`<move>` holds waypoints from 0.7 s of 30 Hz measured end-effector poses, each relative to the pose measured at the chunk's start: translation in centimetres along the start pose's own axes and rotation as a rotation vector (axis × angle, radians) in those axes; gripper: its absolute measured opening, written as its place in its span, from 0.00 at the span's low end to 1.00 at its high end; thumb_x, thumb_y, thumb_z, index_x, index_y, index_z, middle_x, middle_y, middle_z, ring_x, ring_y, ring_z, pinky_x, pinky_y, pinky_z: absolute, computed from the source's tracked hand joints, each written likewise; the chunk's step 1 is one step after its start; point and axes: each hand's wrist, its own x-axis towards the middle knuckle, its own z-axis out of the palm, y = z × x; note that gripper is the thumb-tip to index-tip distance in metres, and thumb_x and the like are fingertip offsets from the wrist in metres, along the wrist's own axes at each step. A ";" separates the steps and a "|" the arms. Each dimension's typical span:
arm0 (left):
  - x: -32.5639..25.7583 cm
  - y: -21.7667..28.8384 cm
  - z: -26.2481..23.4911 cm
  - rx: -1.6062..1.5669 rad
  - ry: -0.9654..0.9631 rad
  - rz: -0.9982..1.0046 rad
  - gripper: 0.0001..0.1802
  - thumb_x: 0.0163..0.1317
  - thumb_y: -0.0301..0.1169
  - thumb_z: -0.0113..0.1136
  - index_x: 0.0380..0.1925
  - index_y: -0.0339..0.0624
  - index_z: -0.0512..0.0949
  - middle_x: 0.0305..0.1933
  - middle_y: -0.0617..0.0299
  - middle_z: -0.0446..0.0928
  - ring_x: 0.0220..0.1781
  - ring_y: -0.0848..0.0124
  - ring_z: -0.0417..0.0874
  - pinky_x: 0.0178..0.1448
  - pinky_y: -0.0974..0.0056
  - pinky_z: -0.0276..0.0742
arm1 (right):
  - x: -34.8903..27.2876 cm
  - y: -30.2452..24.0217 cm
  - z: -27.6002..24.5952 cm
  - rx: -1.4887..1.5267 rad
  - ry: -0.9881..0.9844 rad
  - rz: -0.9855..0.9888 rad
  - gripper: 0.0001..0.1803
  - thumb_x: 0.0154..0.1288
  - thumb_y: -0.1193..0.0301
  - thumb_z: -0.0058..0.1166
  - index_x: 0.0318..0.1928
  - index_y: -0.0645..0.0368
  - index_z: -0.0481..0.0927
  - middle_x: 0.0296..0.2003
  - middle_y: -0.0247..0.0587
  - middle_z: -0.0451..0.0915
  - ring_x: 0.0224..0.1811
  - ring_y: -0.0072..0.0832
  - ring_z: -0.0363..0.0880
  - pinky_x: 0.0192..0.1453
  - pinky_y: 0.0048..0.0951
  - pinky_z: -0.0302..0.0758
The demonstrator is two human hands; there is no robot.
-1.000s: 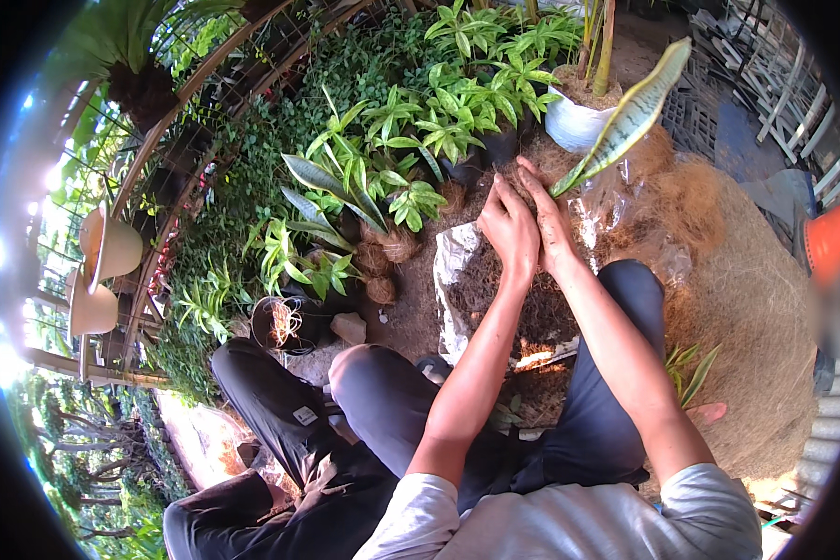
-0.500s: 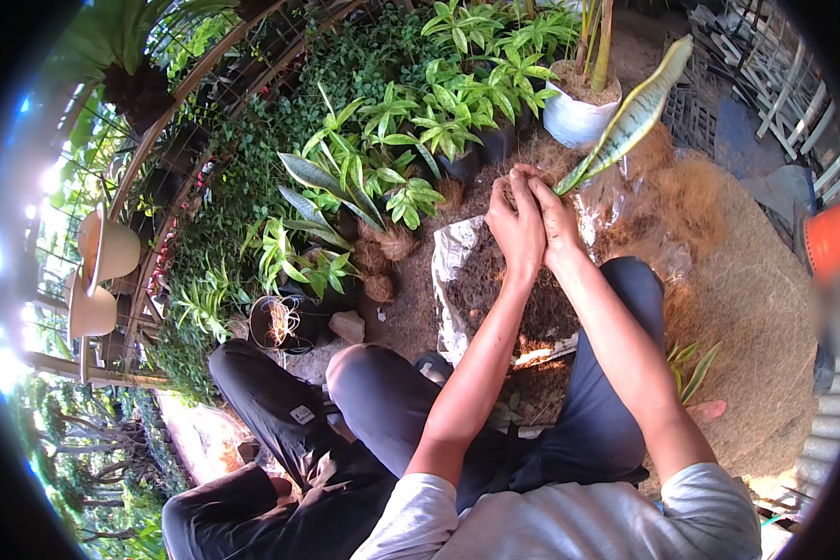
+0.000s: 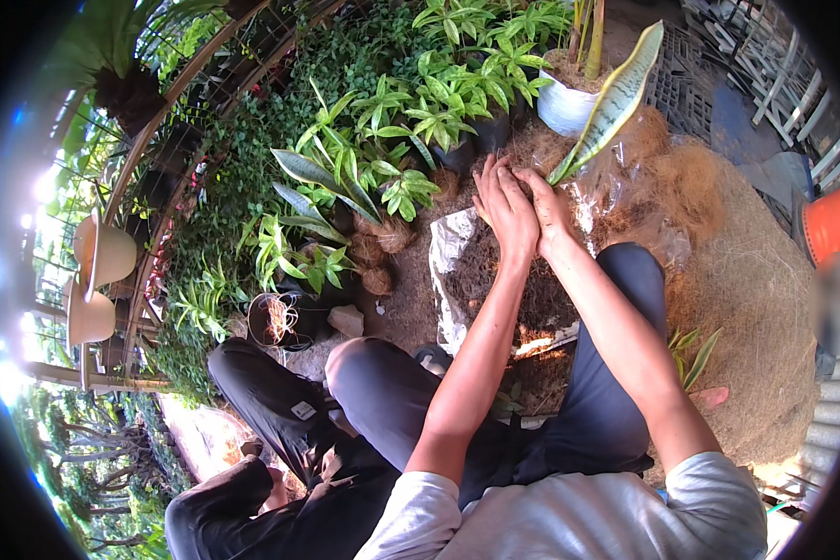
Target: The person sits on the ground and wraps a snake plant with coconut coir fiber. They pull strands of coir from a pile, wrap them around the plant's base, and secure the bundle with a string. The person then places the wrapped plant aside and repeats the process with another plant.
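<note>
Both hands, left [image 3: 506, 207] and right [image 3: 549, 207], cupped closed round the leaf [image 3: 614, 98] base; uneven squeeze could tip it into the fibre [image 3: 756, 280].

Sunlit nursery, potted plants [image 3: 411, 112], coir-strewn ground [image 3: 765, 280]

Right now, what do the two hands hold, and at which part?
Both the left hand and right hand close around the base of the long striped leaf, above the bag of dark soil.
</note>
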 end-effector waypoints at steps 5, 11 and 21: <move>-0.5 -0.5 -0.7 -0.369 -0.120 -0.254 0.24 0.73 0.39 0.34 0.51 0.34 0.75 0.55 0.45 0.74 0.56 0.55 0.73 0.61 0.56 0.66 | 0.3 0.3 0.0 -0.116 0.042 0.031 0.08 0.61 0.71 0.57 0.38 0.62 0.82 0.33 0.36 0.82 0.34 0.23 0.79 0.39 0.26 0.77; 0.1 -2.3 -0.9 -0.515 -0.241 -0.445 0.30 0.74 0.49 0.31 0.54 0.35 0.74 0.58 0.47 0.73 0.61 0.55 0.70 0.65 0.54 0.63 | 1.2 2.2 -0.7 -0.187 0.086 -0.006 0.09 0.61 0.67 0.57 0.38 0.58 0.83 0.33 0.34 0.82 0.38 0.25 0.80 0.45 0.27 0.76; 0.8 1.6 -2.9 -0.289 -0.238 -0.069 0.36 0.68 0.51 0.45 0.62 0.28 0.64 0.65 0.38 0.66 0.67 0.48 0.67 0.70 0.50 0.60 | 1.0 -0.8 -1.1 0.311 -0.082 0.267 0.15 0.67 0.57 0.48 0.45 0.53 0.75 0.44 0.38 0.78 0.45 0.33 0.76 0.57 0.39 0.71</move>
